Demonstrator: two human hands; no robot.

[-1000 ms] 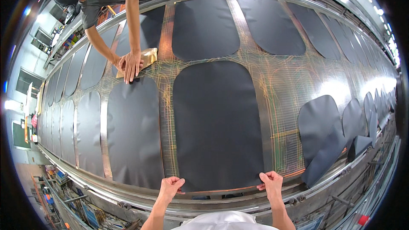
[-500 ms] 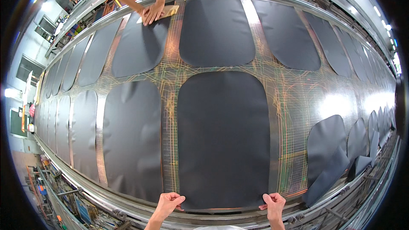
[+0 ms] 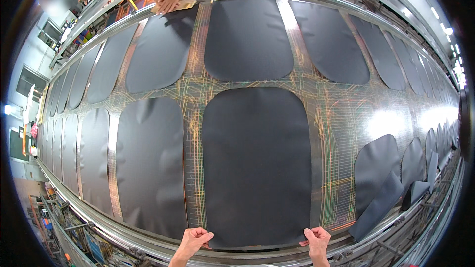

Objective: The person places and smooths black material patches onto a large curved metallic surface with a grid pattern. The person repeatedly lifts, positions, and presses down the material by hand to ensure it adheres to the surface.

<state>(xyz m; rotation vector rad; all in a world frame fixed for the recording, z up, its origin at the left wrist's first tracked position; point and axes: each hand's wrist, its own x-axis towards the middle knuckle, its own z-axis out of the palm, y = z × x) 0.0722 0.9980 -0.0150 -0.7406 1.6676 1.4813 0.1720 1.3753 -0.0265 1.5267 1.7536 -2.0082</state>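
Still, left fingers (image 3: 205, 238) and right fingers (image 3: 309, 235) pinching black sheet (image 3: 257, 168), co-worker's hands (image 3: 169, 3) farther away.

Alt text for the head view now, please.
The left hand and right hand pinch the near corners of a dark sheet on a long, line-marked table. Similar sheets lie in rows; beyond, a co-worker's hands rest on a tan piece.

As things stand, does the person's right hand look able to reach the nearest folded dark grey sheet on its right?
Probably yes: the bare right hand pinches a corner of the flat black rounded sheet and must let go first, but nothing visible blocks its way to the folded sheet.
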